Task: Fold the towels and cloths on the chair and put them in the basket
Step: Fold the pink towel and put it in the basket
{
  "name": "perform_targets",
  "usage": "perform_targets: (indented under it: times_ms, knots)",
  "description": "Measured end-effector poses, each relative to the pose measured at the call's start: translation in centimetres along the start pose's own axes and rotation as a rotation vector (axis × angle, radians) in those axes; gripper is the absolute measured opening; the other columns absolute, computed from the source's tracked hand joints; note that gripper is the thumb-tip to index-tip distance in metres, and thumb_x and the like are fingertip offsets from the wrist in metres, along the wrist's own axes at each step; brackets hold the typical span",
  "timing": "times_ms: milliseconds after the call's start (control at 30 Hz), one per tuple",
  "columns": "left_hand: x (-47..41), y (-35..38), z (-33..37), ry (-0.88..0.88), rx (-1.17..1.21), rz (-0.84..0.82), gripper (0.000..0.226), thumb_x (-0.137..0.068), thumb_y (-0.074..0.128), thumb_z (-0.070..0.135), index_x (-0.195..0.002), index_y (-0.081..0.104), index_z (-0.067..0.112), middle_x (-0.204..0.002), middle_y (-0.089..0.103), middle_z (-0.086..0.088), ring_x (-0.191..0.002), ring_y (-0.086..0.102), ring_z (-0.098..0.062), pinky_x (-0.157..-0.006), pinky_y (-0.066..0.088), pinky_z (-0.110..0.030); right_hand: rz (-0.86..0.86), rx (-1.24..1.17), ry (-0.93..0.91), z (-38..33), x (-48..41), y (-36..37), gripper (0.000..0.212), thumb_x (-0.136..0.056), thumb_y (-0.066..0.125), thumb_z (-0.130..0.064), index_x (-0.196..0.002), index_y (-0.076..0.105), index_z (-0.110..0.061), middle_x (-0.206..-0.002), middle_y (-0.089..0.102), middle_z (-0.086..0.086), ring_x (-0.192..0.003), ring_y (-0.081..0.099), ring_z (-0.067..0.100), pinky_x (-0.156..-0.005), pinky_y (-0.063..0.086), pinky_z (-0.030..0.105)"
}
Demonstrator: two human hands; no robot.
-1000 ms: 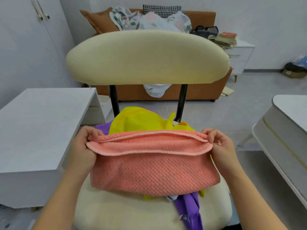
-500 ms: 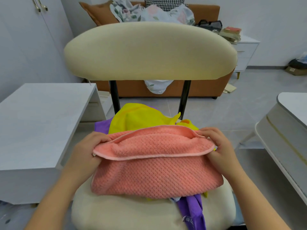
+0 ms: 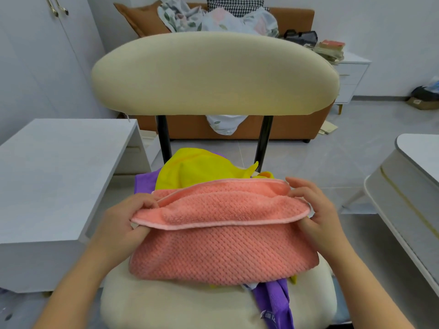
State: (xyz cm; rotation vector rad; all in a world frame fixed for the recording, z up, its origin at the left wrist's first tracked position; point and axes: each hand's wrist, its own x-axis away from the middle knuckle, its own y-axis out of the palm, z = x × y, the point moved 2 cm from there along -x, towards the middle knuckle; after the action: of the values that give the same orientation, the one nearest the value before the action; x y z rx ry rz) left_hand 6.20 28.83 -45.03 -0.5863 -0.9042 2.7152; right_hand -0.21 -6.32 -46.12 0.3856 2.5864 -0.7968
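Observation:
A coral waffle-textured towel [image 3: 221, 252] lies on the cream chair seat [image 3: 166, 305], its far edge turned over toward me as a flap. My left hand [image 3: 123, 224] pinches the flap's left end. At the flap's right end, my right hand [image 3: 316, 210] pinches the cloth between thumb and fingers. Under the towel lie a yellow cloth [image 3: 197, 167] and a purple cloth [image 3: 275, 302], both mostly covered. No basket shows in this view.
The chair's cream backrest [image 3: 213, 72] stands right behind the cloths. A white table [image 3: 54, 169] is close on the left and a white rounded unit [image 3: 411, 186] on the right. An orange sofa [image 3: 285, 129] piled with bedding sits behind.
Both hands have drawn the towel's folded edge toward me, so the flap now covers more of the towel. The chair looks closer and higher in view.

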Motion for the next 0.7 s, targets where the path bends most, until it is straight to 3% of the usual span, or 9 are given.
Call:
perform_targets:
  times_ms: [167,233,300,367,433,533,633,667,700]
  knots:
    - [-0.2,0.4,-0.7,-0.031,-0.056,-0.079,0.027,-0.06,0.046,0.04,-0.082,0.06,0.034,-0.089,0.063,0.014,-0.08,0.058,-0.004,-0.064,0.04,-0.012,-0.144,-0.019,0.148,0.6,-0.5,0.3,0.035,-0.068,0.044,-0.04,-0.09,0.068,-0.05,-0.114,0.056,-0.039,-0.111,0.05,-0.009,-0.091,0.037,0.01]
    - [-0.4,0.3,-0.7,-0.062,-0.026,-0.068,0.03,-0.058,0.045,0.041,-0.082,0.062,0.034,-0.087,0.064,0.014,-0.08,0.059,-0.003,-0.065,0.041,-0.013,-0.168,-0.033,0.184,0.9,-0.9,0.3,0.034,-0.067,0.045,-0.041,-0.088,0.066,-0.059,-0.108,0.06,-0.036,-0.109,0.05,-0.009,-0.09,0.037,0.01]
    - [-0.7,0.0,-0.6,-0.089,0.033,-0.036,0.034,-0.057,0.046,0.04,-0.083,0.065,0.032,-0.086,0.066,0.013,-0.08,0.06,-0.001,-0.068,0.042,-0.014,-0.157,-0.08,0.204,1.0,-1.4,0.1,0.033,-0.077,0.054,-0.025,-0.085,0.07,-0.053,-0.102,0.066,-0.023,-0.106,0.055,-0.002,-0.089,0.04,0.014]
    - [-1.1,-0.6,0.0,-0.097,0.098,-0.001,0.032,-0.057,0.051,0.039,-0.083,0.068,0.033,-0.087,0.067,0.015,-0.081,0.06,0.005,-0.071,0.043,-0.007,-0.129,-0.159,0.212,1.1,-1.8,-0.6,0.051,-0.084,0.058,0.004,-0.083,0.074,-0.045,-0.098,0.069,-0.016,-0.099,0.06,0.002,-0.086,0.044,0.016]
    - [-1.5,-1.4,0.5,-0.101,0.151,0.026,0.019,-0.063,0.063,0.027,-0.078,0.07,0.036,-0.087,0.068,0.015,-0.081,0.06,0.008,-0.074,0.043,-0.004,-0.092,-0.239,0.239,0.5,-2.0,-1.5,0.053,-0.084,0.058,0.01,-0.079,0.076,-0.039,-0.094,0.07,-0.014,-0.094,0.063,0.002,-0.081,0.047,0.014]
    - [-1.9,-3.1,1.5,-0.12,0.174,0.035,0.044,-0.074,0.067,-0.013,-0.077,0.072,0.031,-0.083,0.07,0.012,-0.076,0.061,0.007,-0.07,0.045,-0.006,-0.076,-0.315,0.323,-1.1,-2.4,-3.0,0.037,-0.083,0.063,0.003,-0.076,0.078,-0.03,-0.089,0.074,-0.008,-0.089,0.066,0.003,-0.076,0.051,0.016]
    - [-2.2,-5.6,4.0,-0.167,0.186,-0.025,0.042,-0.079,0.064,-0.013,-0.076,0.074,0.028,-0.08,0.071,0.009,-0.074,0.061,0.005,-0.071,0.047,-0.015,-0.12,-0.337,0.393,-3.9,-3.3,-5.0,0.013,-0.07,0.078,-0.016,-0.072,0.078,-0.029,-0.085,0.075,-0.004,-0.088,0.068,0.005,-0.075,0.05,0.02]
    - [-2.2,-6.7,4.9,-0.189,0.185,-0.064,0.038,-0.081,0.064,-0.009,-0.075,0.075,0.028,-0.081,0.072,0.008,-0.075,0.062,0.004,-0.072,0.046,-0.018,-0.151,-0.354,0.411,-5.0,-3.7,-5.8,0.018,-0.056,0.086,-0.031,-0.072,0.079,-0.027,-0.086,0.075,-0.002,-0.088,0.068,0.007,-0.074,0.051,0.021]
    - [-2.2,-7.7,5.9,-0.196,0.174,-0.112,0.034,-0.083,0.065,-0.004,-0.074,0.075,0.027,-0.081,0.073,0.006,-0.078,0.063,0.0,-0.073,0.045,-0.02,-0.181,-0.366,0.426,-6.1,-3.9,-6.6,0.043,-0.04,0.091,-0.046,-0.074,0.079,-0.023,-0.086,0.075,0.0,-0.086,0.069,0.008,-0.072,0.052,0.021]
